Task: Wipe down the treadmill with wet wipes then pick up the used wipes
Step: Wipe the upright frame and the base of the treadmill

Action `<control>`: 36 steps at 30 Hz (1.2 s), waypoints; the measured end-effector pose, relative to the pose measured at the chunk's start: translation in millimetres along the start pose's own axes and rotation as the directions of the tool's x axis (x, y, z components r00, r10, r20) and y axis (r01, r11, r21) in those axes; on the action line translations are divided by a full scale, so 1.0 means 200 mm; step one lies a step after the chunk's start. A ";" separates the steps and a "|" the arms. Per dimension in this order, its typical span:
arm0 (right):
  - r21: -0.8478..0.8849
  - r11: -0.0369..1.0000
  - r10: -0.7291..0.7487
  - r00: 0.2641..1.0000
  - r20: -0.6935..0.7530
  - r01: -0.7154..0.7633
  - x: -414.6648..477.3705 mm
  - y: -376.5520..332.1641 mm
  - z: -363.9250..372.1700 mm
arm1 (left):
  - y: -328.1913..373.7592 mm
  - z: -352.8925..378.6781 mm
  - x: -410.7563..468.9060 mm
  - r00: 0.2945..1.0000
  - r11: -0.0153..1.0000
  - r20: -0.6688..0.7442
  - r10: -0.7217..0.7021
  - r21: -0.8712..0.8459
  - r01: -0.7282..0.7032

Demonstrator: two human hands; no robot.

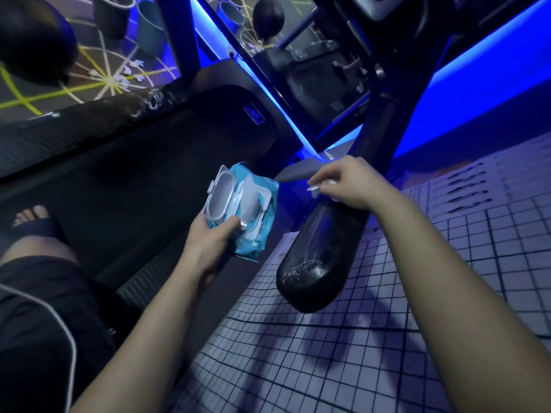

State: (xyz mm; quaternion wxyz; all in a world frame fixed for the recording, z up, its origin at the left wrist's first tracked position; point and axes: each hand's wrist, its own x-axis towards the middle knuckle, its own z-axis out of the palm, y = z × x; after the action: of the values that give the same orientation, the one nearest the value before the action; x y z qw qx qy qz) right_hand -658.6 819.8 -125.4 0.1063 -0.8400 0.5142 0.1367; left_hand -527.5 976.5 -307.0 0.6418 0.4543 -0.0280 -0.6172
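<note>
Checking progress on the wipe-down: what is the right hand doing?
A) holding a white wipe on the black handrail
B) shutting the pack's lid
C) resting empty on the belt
A: the right hand holds a crumpled white wipe against the black handrail; the left hand holds the open pack.

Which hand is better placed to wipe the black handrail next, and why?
Right. The right hand pinches a wipe at the handrail; the left hand is occupied holding the open wipes pack.

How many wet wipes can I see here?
2. A crumpled wipe is pinched by the right hand at the black handlebar; a fresh wipe pokes up from the open pack held by the left hand. More may be hidden inside it.
</note>
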 end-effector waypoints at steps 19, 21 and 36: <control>-0.254 0.962 0.040 0.869 0.494 0.100 -0.09 -0.26 0.10 | 0.08 -0.04 0.07 1.000 0.998 0.025 -0.011 -0.057 0.013; -0.259 0.956 0.003 0.879 0.478 0.138 -0.19 -0.32 0.10 | 0.10 -0.04 0.06 0.999 0.996 0.034 -0.016 -0.091 0.019; -0.219 0.955 -0.128 0.944 0.303 0.200 -0.48 -0.40 0.20 | 0.10 -0.08 -0.02 0.998 0.998 0.064 -0.021 -0.063 0.025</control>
State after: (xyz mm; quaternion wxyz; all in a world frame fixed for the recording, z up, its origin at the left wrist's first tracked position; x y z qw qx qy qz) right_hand -634.4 948.5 -128.1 0.0854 -0.8581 0.4003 0.3100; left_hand -502.9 985.4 -302.1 0.6475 0.4143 -0.0233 -0.6392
